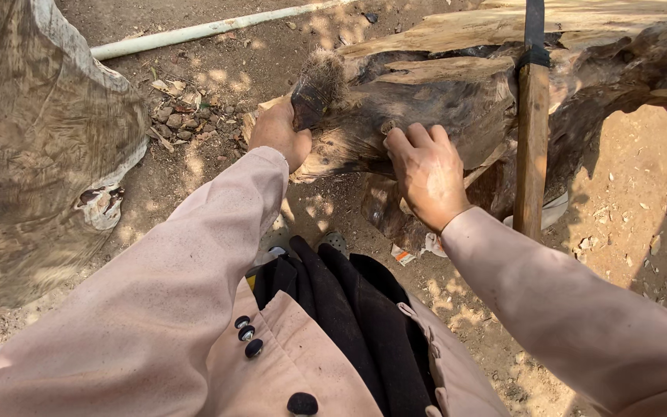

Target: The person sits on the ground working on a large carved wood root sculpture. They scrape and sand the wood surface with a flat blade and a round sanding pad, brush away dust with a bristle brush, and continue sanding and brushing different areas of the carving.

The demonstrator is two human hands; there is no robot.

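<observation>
My left hand (279,135) grips a dark-handled brush (316,89) whose worn bristles press against a large rough piece of wood (457,85). The wood is a gnarled root or trunk slab, brown with pale split edges, lying across the upper middle and right. On the same wood, just right of the brush, rests my right hand (426,174), fingers curled against its front face. Both sleeves are pale pink.
A wooden-handled tool (532,131) leans upright against the wood on the right. A big sawn log slab (32,154) fills the left side. A white pipe (194,32) lies on the dirt behind. Small stones and scraps litter the sandy ground.
</observation>
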